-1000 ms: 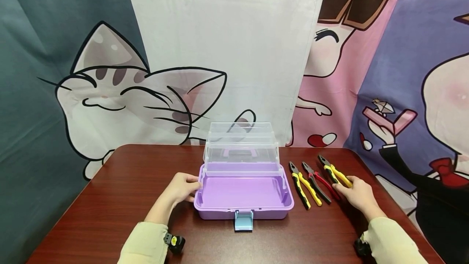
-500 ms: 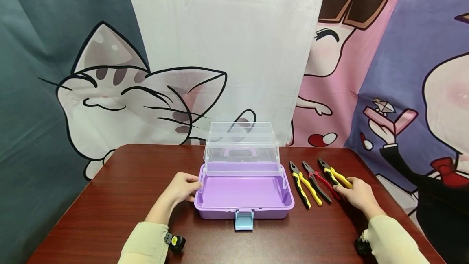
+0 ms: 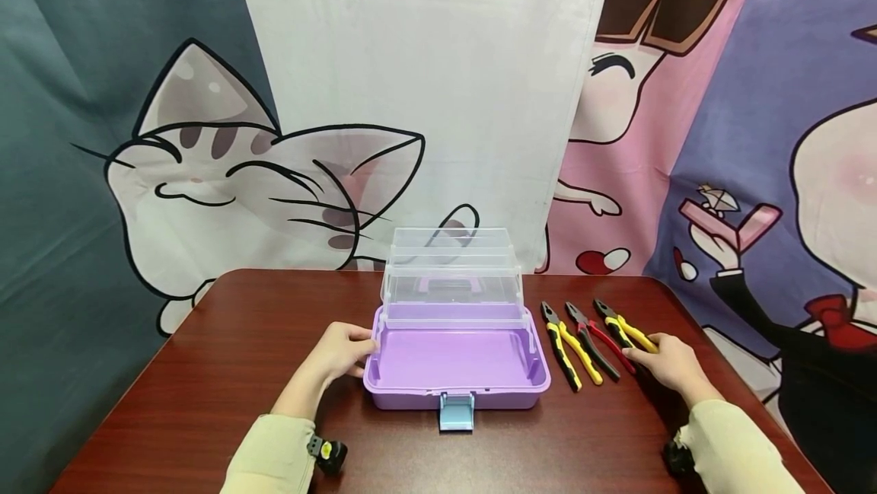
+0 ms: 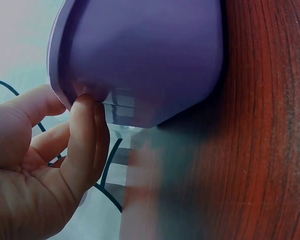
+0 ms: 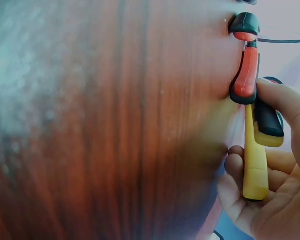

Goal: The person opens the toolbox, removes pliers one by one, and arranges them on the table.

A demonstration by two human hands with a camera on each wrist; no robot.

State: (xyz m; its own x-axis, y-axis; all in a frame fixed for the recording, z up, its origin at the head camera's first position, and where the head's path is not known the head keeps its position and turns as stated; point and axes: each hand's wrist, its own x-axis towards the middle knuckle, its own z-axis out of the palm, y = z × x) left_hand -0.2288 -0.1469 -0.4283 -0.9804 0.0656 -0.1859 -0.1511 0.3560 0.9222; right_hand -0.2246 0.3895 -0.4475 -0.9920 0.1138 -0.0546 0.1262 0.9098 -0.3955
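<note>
A purple toolbox [image 3: 452, 401] stands open in the middle of the table, its clear lid and tray raised at the back. My left hand [image 3: 340, 351] pinches the box's left rim; in the left wrist view the thumb lies at the lip and curled fingers [image 4: 83, 125] reach beneath it. To the right, my right hand [image 3: 671, 363] grips the rightmost yellow-and-black pliers [image 3: 626, 329] by the handles. In the right wrist view its thumb is on the black handle, and fingers curl behind the yellow handle [image 5: 256, 175].
Beside the held tool lie red-and-black pliers [image 3: 594, 340], then another yellow-and-black pair [image 3: 569, 345] close to the box. A blue latch [image 3: 456, 412] hangs at the box's front. Behind the brown table [image 3: 205, 372] hangs a printed cloth [image 3: 425, 60].
The head of the held pliers has dipped slightly toward me, with the right hand nearly in place. My left hand and the toolbox have stayed put.
</note>
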